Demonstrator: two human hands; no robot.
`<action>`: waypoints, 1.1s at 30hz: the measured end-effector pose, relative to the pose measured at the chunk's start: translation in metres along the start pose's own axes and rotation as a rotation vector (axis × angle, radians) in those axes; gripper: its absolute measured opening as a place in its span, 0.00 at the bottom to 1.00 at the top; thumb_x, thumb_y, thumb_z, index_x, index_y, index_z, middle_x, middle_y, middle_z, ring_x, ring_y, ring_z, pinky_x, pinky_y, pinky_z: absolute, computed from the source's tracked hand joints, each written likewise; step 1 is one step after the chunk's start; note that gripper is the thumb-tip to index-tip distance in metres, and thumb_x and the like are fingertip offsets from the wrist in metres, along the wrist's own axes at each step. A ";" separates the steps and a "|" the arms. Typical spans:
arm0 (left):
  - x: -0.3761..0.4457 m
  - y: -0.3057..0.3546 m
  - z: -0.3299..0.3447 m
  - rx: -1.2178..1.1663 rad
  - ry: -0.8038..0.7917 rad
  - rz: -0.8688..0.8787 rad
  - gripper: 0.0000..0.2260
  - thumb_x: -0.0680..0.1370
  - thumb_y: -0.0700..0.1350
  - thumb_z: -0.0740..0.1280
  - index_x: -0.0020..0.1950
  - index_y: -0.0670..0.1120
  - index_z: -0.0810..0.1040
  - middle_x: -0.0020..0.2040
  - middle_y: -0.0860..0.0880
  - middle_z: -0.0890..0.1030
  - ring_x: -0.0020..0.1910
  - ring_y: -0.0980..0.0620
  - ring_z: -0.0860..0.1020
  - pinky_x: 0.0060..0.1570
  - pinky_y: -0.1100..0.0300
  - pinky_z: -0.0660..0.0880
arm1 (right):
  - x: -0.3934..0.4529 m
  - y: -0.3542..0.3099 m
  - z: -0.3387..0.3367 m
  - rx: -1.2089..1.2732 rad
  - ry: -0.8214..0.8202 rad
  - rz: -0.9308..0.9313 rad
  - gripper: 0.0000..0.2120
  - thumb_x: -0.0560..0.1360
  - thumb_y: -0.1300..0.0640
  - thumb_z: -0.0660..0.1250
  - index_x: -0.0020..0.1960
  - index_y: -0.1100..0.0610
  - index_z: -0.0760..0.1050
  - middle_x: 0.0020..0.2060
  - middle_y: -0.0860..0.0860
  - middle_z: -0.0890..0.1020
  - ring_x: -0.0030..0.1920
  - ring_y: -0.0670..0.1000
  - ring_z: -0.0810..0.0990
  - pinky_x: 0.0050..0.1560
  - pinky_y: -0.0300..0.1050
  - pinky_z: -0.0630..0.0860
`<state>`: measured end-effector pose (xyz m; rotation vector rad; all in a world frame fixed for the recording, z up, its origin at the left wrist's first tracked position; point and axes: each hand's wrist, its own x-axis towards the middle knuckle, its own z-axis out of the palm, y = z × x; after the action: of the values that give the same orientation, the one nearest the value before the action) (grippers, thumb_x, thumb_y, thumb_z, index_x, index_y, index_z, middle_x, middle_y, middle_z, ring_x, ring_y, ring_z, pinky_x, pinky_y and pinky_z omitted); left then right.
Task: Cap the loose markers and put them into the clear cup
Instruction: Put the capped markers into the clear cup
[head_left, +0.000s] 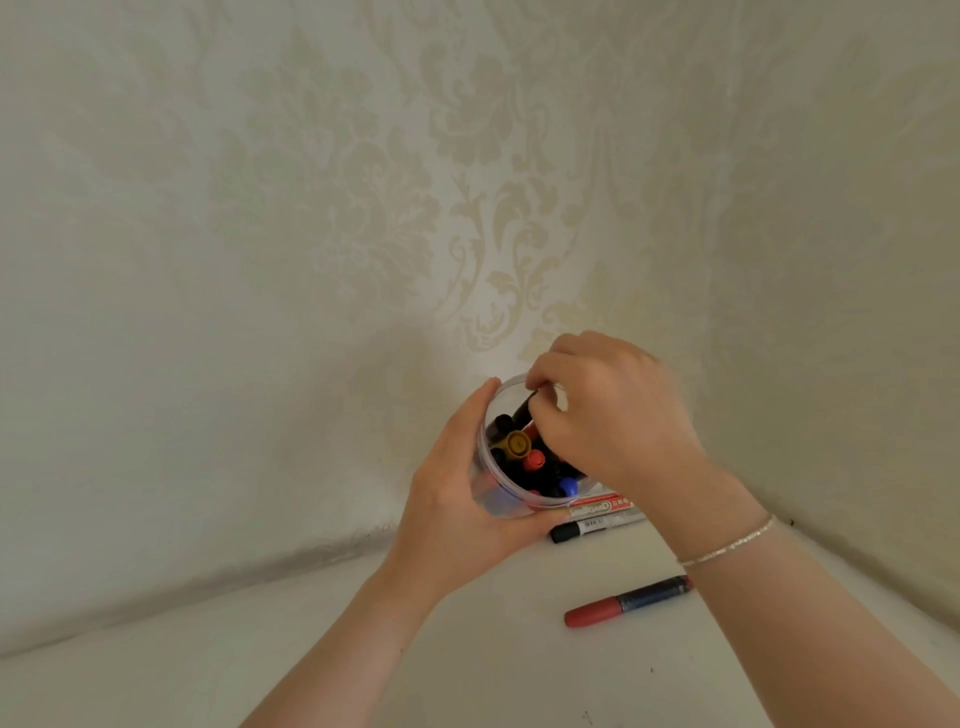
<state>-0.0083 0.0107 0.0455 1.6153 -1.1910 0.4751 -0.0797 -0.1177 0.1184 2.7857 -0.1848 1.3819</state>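
Up near the wall, the clear cup (491, 499) is gripped by the left hand (457, 499), whose fingers and thumb curl round its side and near rim. Whether the cup rests on the white desk (467, 649) or is lifted just off it cannot be told. Inside it stand several capped markers, their ends pointing up: a yellow cap (518, 444), a red cap (534, 460) just below it, a blue cap (569, 486) near the front rim, and some black ones crowded between.

The right hand (608, 415) reaches over the cup's mouth from the right, its fingers curled and pinching a black marker (522, 408) that leans against the far rim, lower end already among the others. A thin silver bracelet (727, 545) circles the right wrist.

Just beside the cup, partly hidden under the right hand, a black-capped marker with a white label (582, 530) lies on the desk, touching a flat red-and-white package (602, 506) behind it. Nearer the person, well apart from the cup, lies a marker with a red cap and dark barrel (628, 601). Patterned cream wallpaper (363, 208) covers the wall behind.
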 end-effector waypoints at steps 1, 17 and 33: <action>0.000 0.000 0.000 -0.003 0.007 0.002 0.45 0.61 0.53 0.79 0.72 0.52 0.59 0.67 0.63 0.68 0.66 0.69 0.67 0.58 0.78 0.65 | -0.001 0.001 0.002 -0.061 -0.005 0.017 0.06 0.63 0.58 0.64 0.31 0.55 0.79 0.28 0.49 0.77 0.29 0.53 0.74 0.29 0.40 0.69; -0.001 -0.001 -0.003 0.009 0.017 0.053 0.46 0.62 0.49 0.81 0.73 0.45 0.62 0.66 0.71 0.67 0.66 0.66 0.70 0.59 0.76 0.67 | -0.003 -0.005 0.012 0.110 -0.306 0.042 0.18 0.75 0.53 0.54 0.54 0.46 0.81 0.75 0.50 0.57 0.74 0.52 0.53 0.72 0.49 0.47; -0.002 -0.011 0.008 0.110 -0.068 0.095 0.49 0.60 0.50 0.82 0.74 0.49 0.58 0.74 0.55 0.59 0.73 0.56 0.62 0.65 0.72 0.64 | -0.006 -0.007 -0.002 0.272 -0.540 0.200 0.11 0.72 0.40 0.62 0.45 0.44 0.80 0.64 0.40 0.67 0.59 0.44 0.73 0.53 0.45 0.69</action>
<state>-0.0018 0.0046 0.0350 1.6854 -1.3166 0.5586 -0.0836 -0.1102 0.1150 3.3940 -0.3120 0.6804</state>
